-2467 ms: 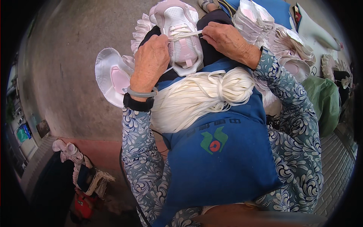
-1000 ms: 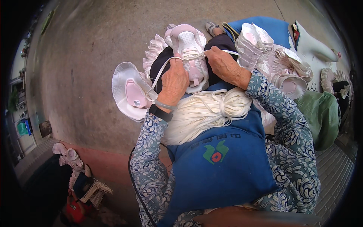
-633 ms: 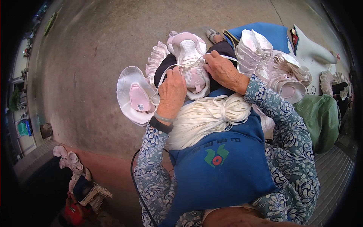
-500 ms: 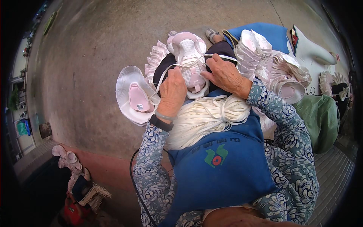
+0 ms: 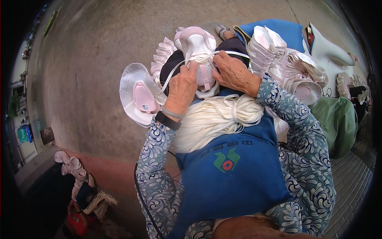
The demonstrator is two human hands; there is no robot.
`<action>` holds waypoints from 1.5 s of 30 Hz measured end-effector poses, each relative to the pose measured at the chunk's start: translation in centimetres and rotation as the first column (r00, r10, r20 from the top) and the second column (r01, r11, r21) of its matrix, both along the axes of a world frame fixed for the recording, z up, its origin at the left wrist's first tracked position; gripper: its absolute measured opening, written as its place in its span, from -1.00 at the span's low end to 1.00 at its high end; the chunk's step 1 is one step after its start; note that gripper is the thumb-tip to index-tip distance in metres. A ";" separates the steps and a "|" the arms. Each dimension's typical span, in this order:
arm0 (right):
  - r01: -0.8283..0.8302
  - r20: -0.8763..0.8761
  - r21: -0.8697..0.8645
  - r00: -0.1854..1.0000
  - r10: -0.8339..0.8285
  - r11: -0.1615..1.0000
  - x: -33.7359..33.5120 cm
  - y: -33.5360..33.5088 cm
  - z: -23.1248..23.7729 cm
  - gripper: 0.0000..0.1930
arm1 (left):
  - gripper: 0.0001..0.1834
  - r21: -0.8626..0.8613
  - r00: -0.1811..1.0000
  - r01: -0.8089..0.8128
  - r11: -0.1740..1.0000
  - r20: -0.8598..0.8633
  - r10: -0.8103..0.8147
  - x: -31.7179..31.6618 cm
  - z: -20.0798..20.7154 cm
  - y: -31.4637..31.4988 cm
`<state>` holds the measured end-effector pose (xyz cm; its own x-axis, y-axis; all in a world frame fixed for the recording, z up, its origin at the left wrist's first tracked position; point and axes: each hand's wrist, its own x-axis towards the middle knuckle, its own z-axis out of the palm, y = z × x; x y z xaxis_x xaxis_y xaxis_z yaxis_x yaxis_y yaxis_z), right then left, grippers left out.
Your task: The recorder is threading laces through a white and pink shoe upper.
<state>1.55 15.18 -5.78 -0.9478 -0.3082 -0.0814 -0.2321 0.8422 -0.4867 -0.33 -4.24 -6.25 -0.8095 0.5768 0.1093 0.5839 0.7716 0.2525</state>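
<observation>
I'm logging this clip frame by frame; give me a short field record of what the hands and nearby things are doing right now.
left hand: pinches white lace
right hand: presses lace on shoe
shoe: pink-white upper, on lap
lace bundle: white, across blue apron
left side: another upper on the floor
right side: stacked uppers

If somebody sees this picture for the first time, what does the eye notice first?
At top centre, the left hand and right hand pull a white lace across a pink and white shoe upper. Just below, on the blue apron, lies a thick bundle of white laces. Stacked uppers crowd the upper right.
</observation>
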 end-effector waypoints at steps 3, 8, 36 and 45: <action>-0.075 -0.068 -0.008 0.995 0.075 0.997 0.1 -0.2 -0.3 -0.80 | -0.82 -0.113 1.000 -0.017 0.993 -0.015 0.015 -0.1 0.2 0.4; -0.023 -0.068 -0.070 0.997 0.018 0.997 -0.1 -0.3 -0.1 -0.80 | -0.90 -0.010 0.969 0.089 0.996 -0.229 -0.088 -1.1 0.3 0.6; -0.368 0.094 -0.502 0.877 0.472 0.783 -1.0 0.6 3.3 -0.87 | -0.77 0.359 0.967 0.079 0.930 0.198 -0.159 1.0 1.0 -0.7; -0.063 0.365 -0.722 0.811 0.457 0.689 1.7 1.5 5.8 -0.78 | -0.65 0.308 0.975 0.118 0.944 0.143 -0.168 0.4 1.1 -0.6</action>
